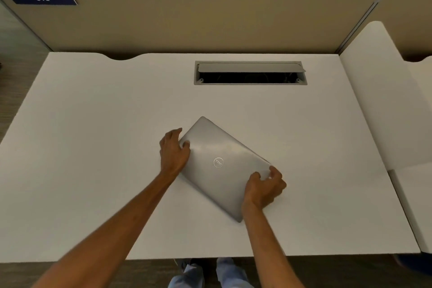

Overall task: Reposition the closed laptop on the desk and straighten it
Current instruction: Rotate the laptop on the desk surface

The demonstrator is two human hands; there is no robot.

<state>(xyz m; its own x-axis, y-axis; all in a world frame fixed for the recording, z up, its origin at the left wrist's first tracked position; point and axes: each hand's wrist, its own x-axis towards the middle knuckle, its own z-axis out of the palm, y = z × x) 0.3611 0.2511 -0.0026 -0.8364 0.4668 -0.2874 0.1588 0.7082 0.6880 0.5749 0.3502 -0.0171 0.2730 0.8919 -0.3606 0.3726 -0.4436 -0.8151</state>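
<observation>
Gripping the skewed closed laptop (222, 166) with left hand (174, 151) and right hand (265, 188), we see bare white desk (93, 147) toward every edge.

Closed laptop (219, 166) lies skewed near the desk's (93, 147) front edge, left hand (174, 151) and right hand (264, 188) gripping opposite ends.

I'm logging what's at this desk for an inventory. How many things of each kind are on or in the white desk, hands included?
Laptop: 1, closed, lying crooked
Cable hatch: 1, flap open
Hands: 2, left hand and right hand, each gripping the laptop's edge
Desk: 1
Total: 5
</observation>
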